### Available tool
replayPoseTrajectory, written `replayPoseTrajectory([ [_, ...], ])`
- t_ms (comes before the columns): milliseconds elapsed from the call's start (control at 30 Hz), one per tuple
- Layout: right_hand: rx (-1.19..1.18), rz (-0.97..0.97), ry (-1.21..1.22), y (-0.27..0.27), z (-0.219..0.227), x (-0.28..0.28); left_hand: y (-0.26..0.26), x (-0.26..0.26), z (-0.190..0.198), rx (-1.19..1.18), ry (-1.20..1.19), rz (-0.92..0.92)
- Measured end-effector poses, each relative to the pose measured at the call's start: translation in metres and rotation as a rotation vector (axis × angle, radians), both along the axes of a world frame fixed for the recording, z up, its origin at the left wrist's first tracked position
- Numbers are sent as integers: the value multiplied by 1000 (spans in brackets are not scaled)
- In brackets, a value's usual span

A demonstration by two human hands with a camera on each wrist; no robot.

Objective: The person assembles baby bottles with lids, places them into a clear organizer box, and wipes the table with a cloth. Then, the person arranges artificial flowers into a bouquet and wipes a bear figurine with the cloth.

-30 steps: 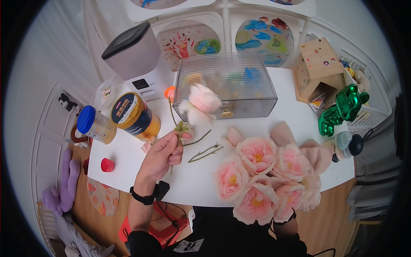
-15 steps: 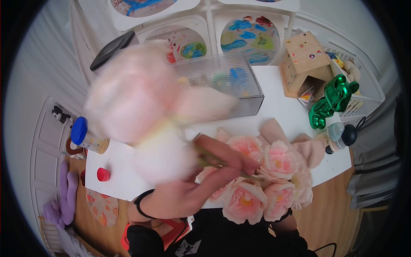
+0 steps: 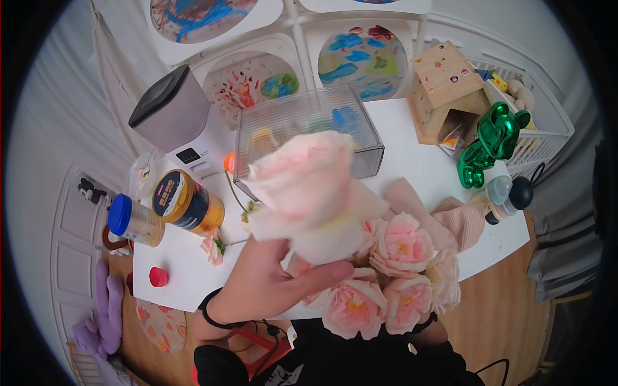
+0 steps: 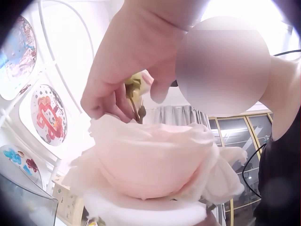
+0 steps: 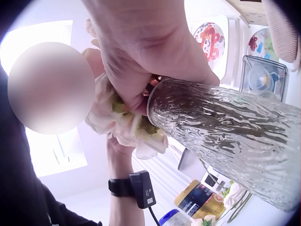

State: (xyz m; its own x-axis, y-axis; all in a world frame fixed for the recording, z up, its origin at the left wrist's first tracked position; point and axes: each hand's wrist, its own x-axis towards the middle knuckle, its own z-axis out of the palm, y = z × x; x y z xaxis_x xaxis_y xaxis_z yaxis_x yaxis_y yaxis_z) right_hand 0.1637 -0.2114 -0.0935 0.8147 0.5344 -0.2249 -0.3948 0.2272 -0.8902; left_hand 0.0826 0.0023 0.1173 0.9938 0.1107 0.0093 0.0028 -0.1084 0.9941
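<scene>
A pale pink artificial rose (image 3: 306,186) is in my left hand (image 3: 277,280), upright in front of the grey box in the head view. In the left wrist view its wide bloom (image 4: 150,160) covers the foreground, and the curled fingers pinch a green stem (image 4: 134,89). My right hand (image 5: 146,52) grips the mouth end of a clear rippled glass vase (image 5: 225,127), with dark stems inside. Several open pink roses (image 3: 354,302) bunch at that mouth and hide this hand in the head view.
On the white table (image 3: 187,276) stand a gold-lidded tub (image 3: 187,202), a blue-lidded jar (image 3: 135,222), a red cup (image 3: 158,277) and a clear grey box (image 3: 370,154). A green shiny bear (image 3: 492,145) and a wooden house (image 3: 450,96) are at right. A small rose (image 3: 212,248) lies by the tub.
The left hand has carried the pale rose from the table's left side over to the bunch, turning it upright. The right hand has stayed under the bunch. The head view has shifted slightly.
</scene>
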Motion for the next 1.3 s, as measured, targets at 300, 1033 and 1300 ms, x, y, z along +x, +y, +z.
replayPoseTrajectory([
  [300,9,-15,-10,-2,-3,-1,-2,1,-26,633,-207,-35],
  [1033,28,-45,-54,-1,-4,-2,2,-5,12,1065,-361,-287],
  [1300,27,-45,-65,-1,-5,-5,-16,5,-3,1163,-468,-239],
])
